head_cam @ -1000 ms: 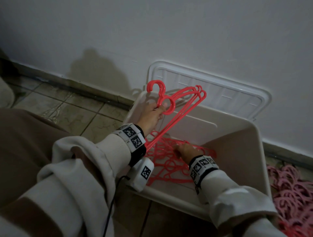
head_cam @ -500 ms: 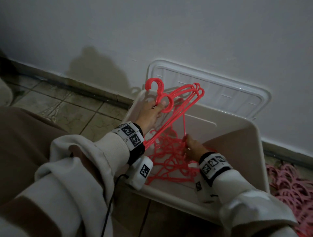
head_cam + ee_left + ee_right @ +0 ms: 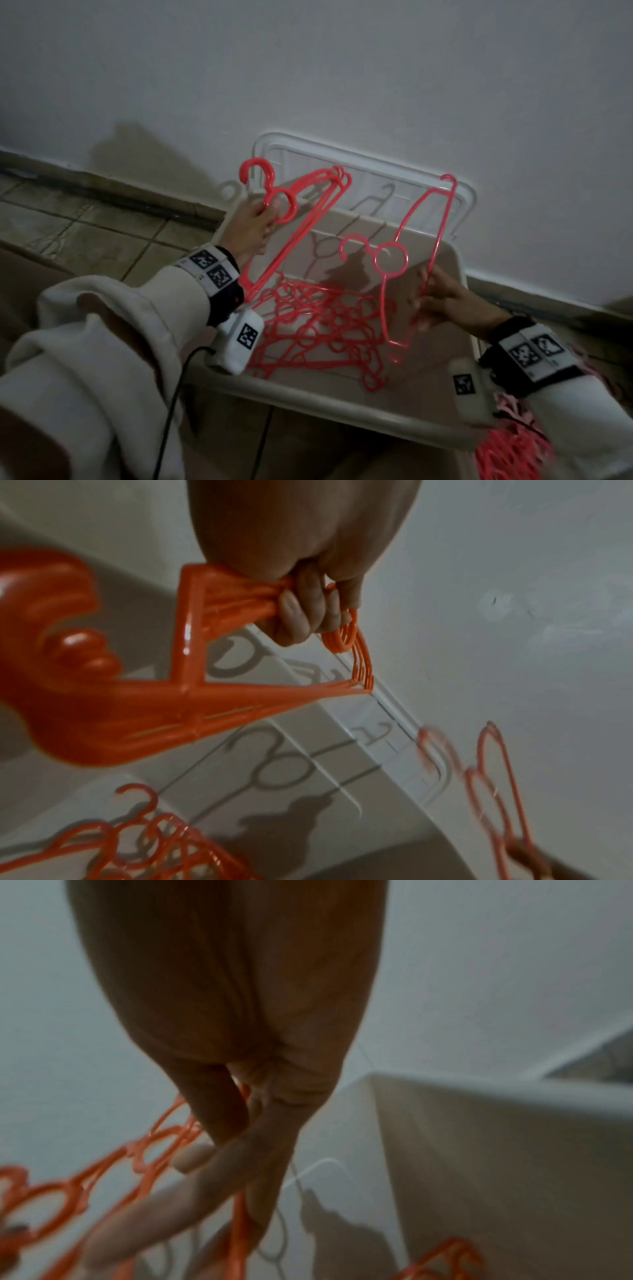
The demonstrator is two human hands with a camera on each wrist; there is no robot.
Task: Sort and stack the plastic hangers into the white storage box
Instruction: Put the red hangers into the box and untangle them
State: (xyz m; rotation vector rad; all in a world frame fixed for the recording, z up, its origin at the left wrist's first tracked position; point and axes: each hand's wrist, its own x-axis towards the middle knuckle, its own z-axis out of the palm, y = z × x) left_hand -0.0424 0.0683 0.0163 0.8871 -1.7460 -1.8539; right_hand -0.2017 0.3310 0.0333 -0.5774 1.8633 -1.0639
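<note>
Your left hand grips a stacked bunch of red hangers by their necks, fingers curled round them, above the far left corner of the white storage box. Your right hand pinches a single red hanger by one arm, raised over the box. A tangle of loose hangers lies on the box floor; the lid leans against the wall behind.

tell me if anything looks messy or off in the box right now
Yes: the hangers in the white storage box lie as a tangled pile, hooks interlocked at mixed angles, not stacked. Only the bunch in the left hand is aligned.
</note>
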